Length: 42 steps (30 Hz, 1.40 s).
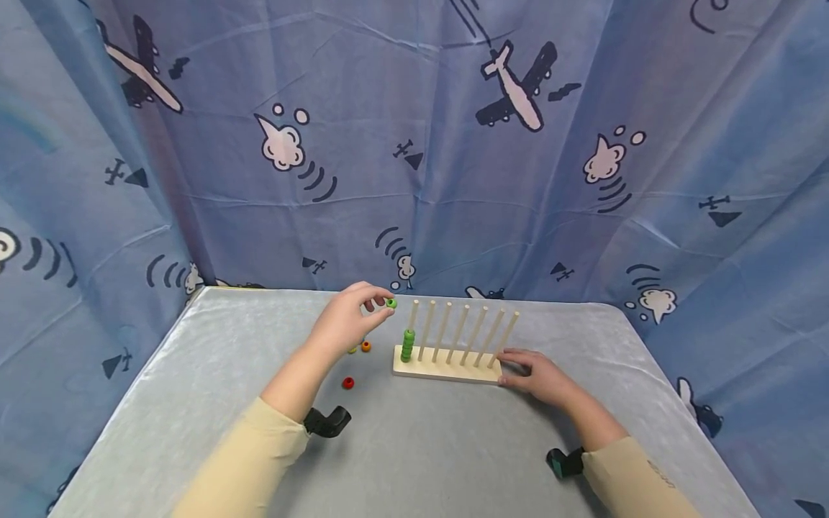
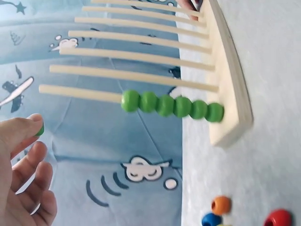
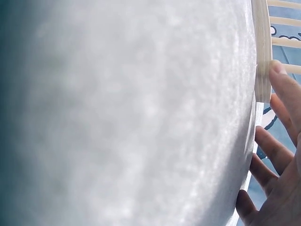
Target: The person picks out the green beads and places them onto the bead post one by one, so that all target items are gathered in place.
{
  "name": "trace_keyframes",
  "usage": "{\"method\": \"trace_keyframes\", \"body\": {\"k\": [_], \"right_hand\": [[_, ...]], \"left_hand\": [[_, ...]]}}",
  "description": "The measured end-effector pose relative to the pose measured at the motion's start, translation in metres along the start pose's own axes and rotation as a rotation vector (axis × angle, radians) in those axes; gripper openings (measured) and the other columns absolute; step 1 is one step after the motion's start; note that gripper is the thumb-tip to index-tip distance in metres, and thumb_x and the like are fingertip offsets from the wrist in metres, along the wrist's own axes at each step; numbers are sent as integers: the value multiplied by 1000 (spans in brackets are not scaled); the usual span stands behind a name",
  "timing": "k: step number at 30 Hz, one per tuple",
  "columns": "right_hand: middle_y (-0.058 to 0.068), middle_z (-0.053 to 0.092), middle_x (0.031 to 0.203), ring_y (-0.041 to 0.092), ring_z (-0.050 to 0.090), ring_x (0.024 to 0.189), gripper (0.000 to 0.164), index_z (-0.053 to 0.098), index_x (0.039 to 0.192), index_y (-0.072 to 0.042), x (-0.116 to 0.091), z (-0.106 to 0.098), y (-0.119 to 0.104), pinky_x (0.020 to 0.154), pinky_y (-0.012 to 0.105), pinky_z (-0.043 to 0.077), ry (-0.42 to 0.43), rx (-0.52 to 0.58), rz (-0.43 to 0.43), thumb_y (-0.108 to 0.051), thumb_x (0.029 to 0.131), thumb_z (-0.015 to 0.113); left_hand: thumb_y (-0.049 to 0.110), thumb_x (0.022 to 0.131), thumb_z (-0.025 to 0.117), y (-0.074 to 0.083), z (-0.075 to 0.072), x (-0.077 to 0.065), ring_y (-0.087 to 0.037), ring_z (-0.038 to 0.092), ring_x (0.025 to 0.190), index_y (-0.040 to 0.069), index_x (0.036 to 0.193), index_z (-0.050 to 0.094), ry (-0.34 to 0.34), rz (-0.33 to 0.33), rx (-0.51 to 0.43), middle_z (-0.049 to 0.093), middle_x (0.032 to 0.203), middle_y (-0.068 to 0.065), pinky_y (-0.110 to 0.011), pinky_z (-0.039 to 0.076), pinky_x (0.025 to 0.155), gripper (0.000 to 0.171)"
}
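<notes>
Between thumb and index finger my left hand point(image 1: 346, 316) pinches a green bead point(image 1: 391, 303), held up just left of the leftmost peg's tip. In the left wrist view that bead point(image 2: 40, 130) is mostly covered by the thumb. A wooden peg stand point(image 1: 447, 370) with several upright pegs rests on the table. Its leftmost peg carries a stack of several green beads point(image 1: 406, 347); the other pegs are bare. My right hand point(image 1: 537, 375) grips the right end of the stand's base, thumb at the front edge and fingers behind, as the right wrist view also shows the thumb on the wood point(image 3: 262, 84).
Left of the stand lie a red bead point(image 1: 348, 383), an orange bead point(image 1: 365, 346) and a yellow-green bead point(image 1: 352, 350). The left wrist view also shows a blue bead point(image 2: 211, 219). A patterned blue curtain point(image 1: 414, 144) hangs behind the grey-white table point(image 1: 427, 446).
</notes>
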State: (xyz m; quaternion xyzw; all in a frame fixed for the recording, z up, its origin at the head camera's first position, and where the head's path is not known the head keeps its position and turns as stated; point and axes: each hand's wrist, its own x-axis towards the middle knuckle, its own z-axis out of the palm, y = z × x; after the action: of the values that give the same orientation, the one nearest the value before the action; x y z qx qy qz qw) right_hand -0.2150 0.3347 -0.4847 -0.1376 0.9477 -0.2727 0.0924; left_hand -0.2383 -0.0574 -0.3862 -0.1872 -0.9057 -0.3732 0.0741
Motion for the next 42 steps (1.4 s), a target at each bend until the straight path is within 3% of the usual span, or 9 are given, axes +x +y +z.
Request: {"method": "trace_keyframes", "body": {"k": [13, 23, 31, 42], "right_hand": [[24, 48, 144, 49, 37, 135, 58, 61, 136, -7, -1, -1, -3, 106, 65, 29, 8, 6, -9, -40, 89, 73], [23, 49, 144, 48, 38, 135, 58, 61, 135, -6, -1, 1, -2, 107, 64, 29, 22, -4, -38, -41, 89, 72], [23, 49, 144, 48, 38, 135, 57, 62, 135, -6, -2, 0, -2, 107, 64, 29, 23, -1, -36, -38, 90, 73], [24, 49, 144, 48, 38, 135, 58, 62, 135, -6, -2, 2, -2, 106, 64, 30, 20, -5, -33, -41, 89, 73]], "left_hand": [[32, 94, 70, 22, 7, 10, -14, 56, 91, 24, 114, 73, 1, 38, -36, 60, 98, 10, -34, 47, 74, 22], [32, 95, 68, 28, 7, 11, -12, 54, 93, 23, 118, 72, -38, 33, -53, 64, 108, 0, -35, 48, 77, 25], [32, 95, 68, 29, 10, 13, -11, 55, 93, 24, 118, 72, -45, 52, -47, 62, 105, 6, -35, 49, 77, 25], [33, 95, 68, 24, 16, 14, -10, 55, 91, 24, 117, 72, -76, 17, -63, 60, 102, 8, -34, 49, 74, 24]]}}
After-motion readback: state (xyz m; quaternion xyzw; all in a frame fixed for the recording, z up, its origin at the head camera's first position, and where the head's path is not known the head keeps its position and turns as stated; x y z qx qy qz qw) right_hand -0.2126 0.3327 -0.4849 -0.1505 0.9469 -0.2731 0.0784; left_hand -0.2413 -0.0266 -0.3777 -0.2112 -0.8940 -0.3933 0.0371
